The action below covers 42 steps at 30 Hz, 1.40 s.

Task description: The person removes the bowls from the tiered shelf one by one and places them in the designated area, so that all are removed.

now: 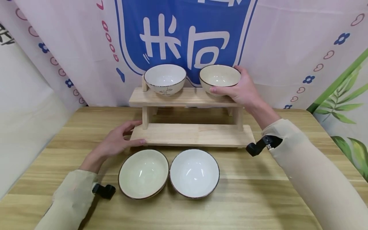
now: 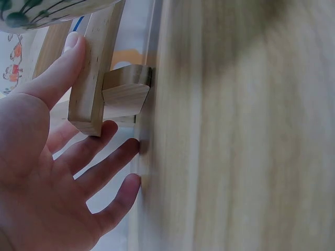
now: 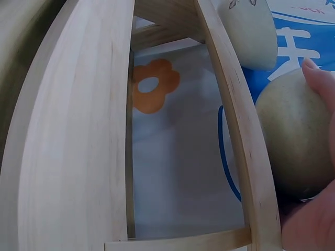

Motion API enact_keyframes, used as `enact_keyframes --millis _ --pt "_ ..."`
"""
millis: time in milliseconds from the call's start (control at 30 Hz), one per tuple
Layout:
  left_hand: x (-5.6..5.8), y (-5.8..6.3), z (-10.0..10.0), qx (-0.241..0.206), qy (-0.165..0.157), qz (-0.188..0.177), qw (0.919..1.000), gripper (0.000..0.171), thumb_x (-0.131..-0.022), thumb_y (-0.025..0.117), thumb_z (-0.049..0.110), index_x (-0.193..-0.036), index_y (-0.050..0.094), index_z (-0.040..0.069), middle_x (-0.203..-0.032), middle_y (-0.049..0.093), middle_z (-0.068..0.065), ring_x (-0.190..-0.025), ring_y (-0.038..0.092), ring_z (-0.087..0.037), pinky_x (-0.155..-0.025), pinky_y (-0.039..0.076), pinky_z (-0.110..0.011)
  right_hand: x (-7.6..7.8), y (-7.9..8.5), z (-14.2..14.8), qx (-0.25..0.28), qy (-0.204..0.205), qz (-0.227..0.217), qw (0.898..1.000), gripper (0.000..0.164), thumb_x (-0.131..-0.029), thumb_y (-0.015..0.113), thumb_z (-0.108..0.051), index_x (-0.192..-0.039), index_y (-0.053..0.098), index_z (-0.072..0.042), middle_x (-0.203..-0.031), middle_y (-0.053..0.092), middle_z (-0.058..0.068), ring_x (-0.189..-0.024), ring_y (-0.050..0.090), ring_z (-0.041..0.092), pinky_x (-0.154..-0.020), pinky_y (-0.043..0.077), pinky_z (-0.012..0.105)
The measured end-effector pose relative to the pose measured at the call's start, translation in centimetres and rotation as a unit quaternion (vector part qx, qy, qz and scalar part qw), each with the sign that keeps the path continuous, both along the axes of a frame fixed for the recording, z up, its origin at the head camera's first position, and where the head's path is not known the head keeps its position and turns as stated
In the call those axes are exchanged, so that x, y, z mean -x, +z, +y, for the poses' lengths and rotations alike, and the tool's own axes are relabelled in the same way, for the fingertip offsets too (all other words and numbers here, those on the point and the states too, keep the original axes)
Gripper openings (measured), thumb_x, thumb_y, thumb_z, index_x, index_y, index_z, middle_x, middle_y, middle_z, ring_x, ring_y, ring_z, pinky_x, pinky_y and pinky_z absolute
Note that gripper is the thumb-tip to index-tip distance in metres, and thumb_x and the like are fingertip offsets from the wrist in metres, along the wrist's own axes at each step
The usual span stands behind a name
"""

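On the right of the top tier of a two-tier wooden stand (image 1: 187,134) is a cream bowl (image 1: 219,76). My right hand (image 1: 242,88) grips this bowl from its right side, thumb along the near wall and fingers round the far side. In the right wrist view, the bowl (image 3: 296,136) sits against the upper board's edge. My left hand (image 1: 119,139) holds the left end of the lower board, thumb on the front part, fingers behind. The left wrist view shows the thumb on one face of the board (image 2: 89,94) and the fingers spread past its end.
A white bowl (image 1: 165,78) with a leaf pattern stands on the top tier's left. In front of the stand, a cream bowl (image 1: 143,174) and a white bowl (image 1: 194,173) sit side by side on the wooden table (image 1: 247,198). A printed curtain (image 1: 276,48) hangs behind.
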State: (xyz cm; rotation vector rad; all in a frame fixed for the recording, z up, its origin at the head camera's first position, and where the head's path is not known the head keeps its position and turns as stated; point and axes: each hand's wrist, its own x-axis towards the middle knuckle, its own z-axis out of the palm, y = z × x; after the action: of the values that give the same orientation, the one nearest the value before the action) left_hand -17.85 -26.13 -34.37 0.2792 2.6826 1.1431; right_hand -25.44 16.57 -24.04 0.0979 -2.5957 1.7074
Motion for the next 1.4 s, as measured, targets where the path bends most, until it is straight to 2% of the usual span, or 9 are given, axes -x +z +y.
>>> enact_keyframes --millis 433,867,1000,1100,1200,1400 --pt "0.0 0.0 0.1 -0.004 0.001 -0.004 1.0000 0.092 -0.094 0.082 0.049 -0.167 0.037 0.015 -0.169 0.039 -0.024 -0.151 0.044 -0.050 -0.120 0.040 -0.069 -1.0 -0.4 0.4 -0.005 -0.011 0.013 1.000 0.126 -0.079 0.097 -0.044 -0.171 0.015 -0.020 -0.171 0.033 0.010 -0.150 0.042 0.028 -0.128 0.038 0.047" --pt "0.0 0.0 0.2 0.002 -0.001 -0.003 1.0000 0.092 -0.095 0.082 0.046 -0.168 0.035 0.013 -0.168 0.040 -0.025 -0.149 0.045 -0.050 -0.118 0.040 -0.069 -4.0 -0.7 2.5 0.002 0.010 0.030 1.000 0.120 -0.081 0.096 -0.036 -0.170 0.018 -0.016 -0.168 0.037 0.010 -0.145 0.046 0.026 -0.123 0.045 0.046" --pt "0.0 0.1 0.2 0.000 0.001 -0.006 1.0000 0.092 -0.095 0.082 0.047 -0.167 0.036 0.014 -0.169 0.039 -0.025 -0.150 0.045 -0.050 -0.119 0.039 -0.069 -5.1 -0.7 3.2 0.003 0.021 0.039 0.999 0.113 -0.083 0.095 -0.029 -0.169 0.022 -0.016 -0.165 0.041 0.009 -0.142 0.049 0.024 -0.119 0.049 0.037" --pt "0.0 0.1 0.1 -0.002 0.000 -0.004 1.0000 0.092 -0.095 0.082 0.048 -0.167 0.036 0.014 -0.169 0.039 -0.025 -0.150 0.045 -0.050 -0.120 0.040 -0.069 -6.0 -0.7 3.6 -0.005 0.027 0.043 0.999 0.111 -0.084 0.094 -0.027 -0.169 0.024 -0.018 -0.164 0.042 0.007 -0.140 0.051 0.024 -0.109 0.052 0.022" --pt "0.0 0.0 0.1 -0.003 0.000 -0.005 1.0000 0.093 -0.095 0.082 0.048 -0.167 0.036 0.013 -0.169 0.039 -0.025 -0.150 0.045 -0.050 -0.119 0.040 -0.069 -7.1 -0.8 4.1 -0.005 0.035 0.042 0.998 0.110 -0.085 0.094 -0.024 -0.170 0.023 -0.019 -0.163 0.042 0.006 -0.139 0.053 0.024 -0.100 0.053 0.012" --pt "0.0 0.0 0.1 -0.002 0.001 -0.007 1.0000 0.093 -0.095 0.082 0.048 -0.167 0.036 0.013 -0.169 0.038 -0.025 -0.150 0.045 -0.050 -0.119 0.040 -0.069 -9.3 -1.3 5.0 0.005 0.052 0.042 0.998 0.107 -0.085 0.092 -0.014 -0.168 0.025 -0.020 -0.160 0.041 0.006 -0.132 0.056 0.023 -0.094 0.056 0.013"
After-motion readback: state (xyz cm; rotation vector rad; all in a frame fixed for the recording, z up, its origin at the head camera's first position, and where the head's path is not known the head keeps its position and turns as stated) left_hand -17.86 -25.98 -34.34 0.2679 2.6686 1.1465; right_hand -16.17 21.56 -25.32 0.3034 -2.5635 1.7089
